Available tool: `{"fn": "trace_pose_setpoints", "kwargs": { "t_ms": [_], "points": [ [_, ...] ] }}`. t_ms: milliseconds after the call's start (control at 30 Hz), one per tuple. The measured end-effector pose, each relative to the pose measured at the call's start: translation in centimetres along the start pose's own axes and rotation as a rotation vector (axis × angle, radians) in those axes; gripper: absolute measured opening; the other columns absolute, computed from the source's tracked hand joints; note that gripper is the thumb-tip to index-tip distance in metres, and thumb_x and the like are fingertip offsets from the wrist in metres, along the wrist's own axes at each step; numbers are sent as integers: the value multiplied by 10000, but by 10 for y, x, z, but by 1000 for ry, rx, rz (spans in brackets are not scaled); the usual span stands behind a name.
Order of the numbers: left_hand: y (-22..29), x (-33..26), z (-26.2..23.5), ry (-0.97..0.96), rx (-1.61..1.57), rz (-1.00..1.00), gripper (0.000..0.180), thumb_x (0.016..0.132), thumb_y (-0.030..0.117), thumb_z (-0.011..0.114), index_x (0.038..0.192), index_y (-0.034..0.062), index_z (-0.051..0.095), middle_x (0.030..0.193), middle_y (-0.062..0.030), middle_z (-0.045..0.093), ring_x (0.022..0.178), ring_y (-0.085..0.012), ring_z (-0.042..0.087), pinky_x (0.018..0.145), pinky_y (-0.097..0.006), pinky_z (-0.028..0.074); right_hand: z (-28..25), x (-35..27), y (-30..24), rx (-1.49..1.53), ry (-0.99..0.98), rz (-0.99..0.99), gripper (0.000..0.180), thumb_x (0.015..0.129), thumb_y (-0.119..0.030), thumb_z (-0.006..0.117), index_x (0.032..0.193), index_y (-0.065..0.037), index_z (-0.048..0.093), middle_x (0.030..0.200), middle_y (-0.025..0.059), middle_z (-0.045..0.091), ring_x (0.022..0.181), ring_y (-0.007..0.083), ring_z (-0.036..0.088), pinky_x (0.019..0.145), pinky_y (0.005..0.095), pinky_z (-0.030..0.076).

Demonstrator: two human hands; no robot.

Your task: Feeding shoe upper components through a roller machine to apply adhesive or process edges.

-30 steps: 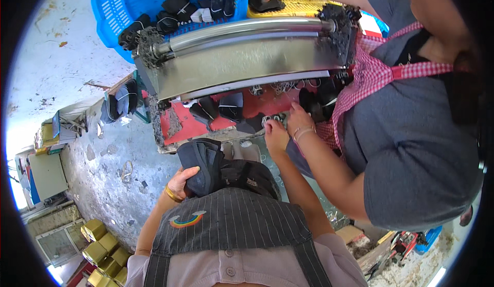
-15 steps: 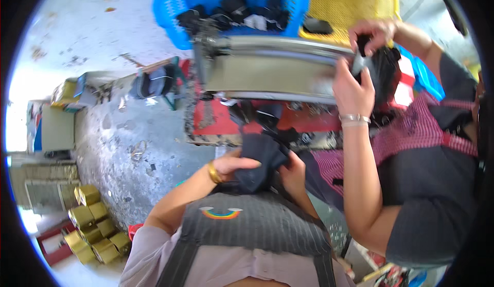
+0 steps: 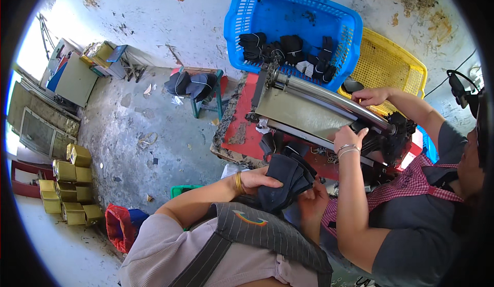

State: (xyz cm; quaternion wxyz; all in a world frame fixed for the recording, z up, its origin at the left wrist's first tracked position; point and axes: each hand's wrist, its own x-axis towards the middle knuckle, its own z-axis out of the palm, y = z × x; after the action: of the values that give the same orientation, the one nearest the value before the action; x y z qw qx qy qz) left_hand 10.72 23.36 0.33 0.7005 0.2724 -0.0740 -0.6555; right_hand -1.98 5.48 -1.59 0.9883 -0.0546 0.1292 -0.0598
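Note:
A stack of flat, black, shoe-upper-like pieces (image 3: 280, 184) is held in front of my chest, its layers fanned toward the upper right. My left hand (image 3: 257, 180) grips its left side, thumb on top and fingers underneath. At its lower right edge, my right hand (image 3: 314, 200) has bent fingers closed on the pieces; some fingertips are hidden. Just beyond the stack, more dark pieces (image 3: 271, 143) lie by the near side of a roller machine (image 3: 303, 113).
A co-worker's hands (image 3: 350, 140) are at the machine's right end. A blue basket (image 3: 360, 24) with dark bundles and a yellow basket (image 3: 386, 63) stand behind. Dark pieces lie on a green-legged stool (image 3: 218, 94). Yellow tins (image 3: 67, 189) are stacked at left.
The view has turned, bringing the baskets and machine farther right. My hands keep hold of the stack, whose layers now fan out more. The co-worker's hands have moved apart and lower around the machine.

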Motion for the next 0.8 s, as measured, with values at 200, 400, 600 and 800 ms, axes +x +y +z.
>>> {"fn": "trace_pose_setpoints", "kwargs": {
  "t_ms": [200, 400, 600, 800],
  "points": [
    [18, -7, 1, 8, 283, -15, 588, 719, 104, 695, 1236, -12, 441, 1166, -114, 551, 1062, -202, 546, 918, -336, 428, 30, -9, 12, -760, 224, 12, 242, 816, -33, 505, 1050, -28, 565, 775, 0, 581, 618, 51, 509, 568, 200, 397],
    [55, -39, -4, 21, 128, 44, 630, 683, 122, 713, 1234, -15, 442, 1147, -122, 558, 1053, -221, 550, 920, -347, 428, 54, 26, 36, -1099, 172, 67, 48, 858, -42, 529, 811, -47, 523, 723, -54, 506, 620, 30, 471, 546, 185, 367],
    [105, -78, -72, 117, 85, 66, 683, 643, 139, 701, 1235, -50, 417, 1163, -161, 549, 1067, -261, 550, 941, -367, 423, 83, 111, 93, -847, 81, 4, 135, 916, -160, 521, 809, -83, 492, 721, -70, 452, 645, 10, 401, 553, 163, 302],
    [173, -117, -164, 8, -191, 179, 733, 638, 174, 716, 1260, -43, 394, 1188, -159, 533, 1082, -279, 540, 944, -375, 421, 147, 214, 164, -439, 323, 81, 132, 942, -152, 450, 841, -75, 484, 687, 5, 487, 632, 104, 479, 609, 273, 409]
  ]
}}
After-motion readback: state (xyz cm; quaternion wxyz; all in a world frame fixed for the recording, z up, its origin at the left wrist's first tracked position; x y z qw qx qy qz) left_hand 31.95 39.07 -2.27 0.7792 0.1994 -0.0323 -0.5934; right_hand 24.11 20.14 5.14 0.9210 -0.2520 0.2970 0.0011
